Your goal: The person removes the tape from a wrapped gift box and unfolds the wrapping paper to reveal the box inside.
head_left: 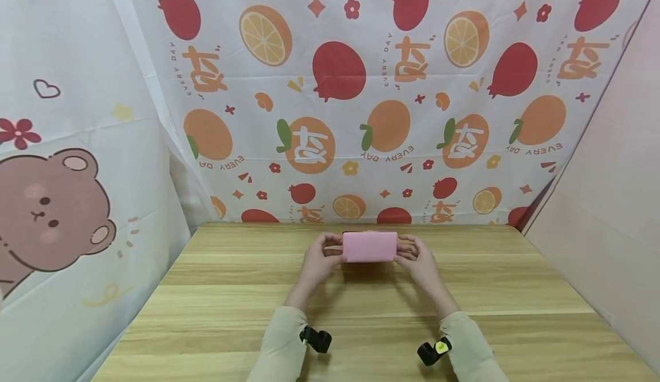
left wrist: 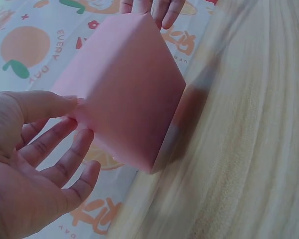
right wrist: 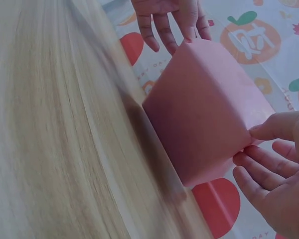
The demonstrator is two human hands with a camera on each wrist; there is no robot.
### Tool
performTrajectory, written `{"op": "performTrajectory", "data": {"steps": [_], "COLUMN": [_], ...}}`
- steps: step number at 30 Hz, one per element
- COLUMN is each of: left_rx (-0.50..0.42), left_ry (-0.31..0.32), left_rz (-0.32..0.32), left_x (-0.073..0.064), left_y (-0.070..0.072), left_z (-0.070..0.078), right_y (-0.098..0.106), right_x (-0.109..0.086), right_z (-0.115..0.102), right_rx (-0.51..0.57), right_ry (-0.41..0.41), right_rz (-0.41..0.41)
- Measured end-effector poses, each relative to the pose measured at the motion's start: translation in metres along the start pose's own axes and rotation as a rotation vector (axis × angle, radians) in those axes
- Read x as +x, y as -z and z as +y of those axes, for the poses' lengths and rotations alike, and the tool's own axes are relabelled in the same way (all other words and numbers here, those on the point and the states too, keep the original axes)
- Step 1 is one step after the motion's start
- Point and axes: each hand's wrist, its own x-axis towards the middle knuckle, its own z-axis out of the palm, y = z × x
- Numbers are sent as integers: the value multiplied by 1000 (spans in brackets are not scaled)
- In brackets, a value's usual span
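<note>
A plain pink box (head_left: 370, 247) is held between two hands over the far part of the wooden table. At its left end the left hand (head_left: 322, 256) pinches a corner between thumb and fingertips, its lower fingers spread loosely in the left wrist view. The right hand (head_left: 419, 259) pinches the opposite end the same way, thumb on the near face and fingers behind. In the right wrist view the box (right wrist: 199, 109) shows a broad smooth side facing the person. Its lower edge is close over the tabletop, with a dark shadow beneath. The box's back is hidden.
The wooden table (head_left: 206, 313) ends at a hanging cloth (head_left: 340, 130) printed with fruit, just behind the box. A bear-print cloth (head_left: 139, 199) hangs on the left, and a pale plain wall (head_left: 608, 199) stands on the right.
</note>
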Motion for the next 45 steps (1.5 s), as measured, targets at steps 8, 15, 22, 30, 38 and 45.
{"op": "performTrajectory", "data": {"steps": [8, 15, 22, 30, 38, 45], "left_rx": [49, 149, 222, 242, 262, 295], "left_ry": [23, 42, 30, -11, 38, 74], "left_rz": [-24, -65, -144, -239, -354, -414], "left_x": [1, 0, -1, -2, -4, -5], "left_y": [3, 7, 14, 20, 27, 30], "left_z": [-3, 1, 3, 2, -1, -1], "right_y": [3, 10, 20, 28, 31, 32], "right_x": [0, -3, -3, -5, -5, -5], "right_z": [3, -1, -4, -6, -5, -4], "right_rx": [-48, -102, -171, -213, -258, -263], "right_ry": [14, 6, 0, -29, -13, -3], "right_rz": [-63, -107, -200, -313, -406, -483]}}
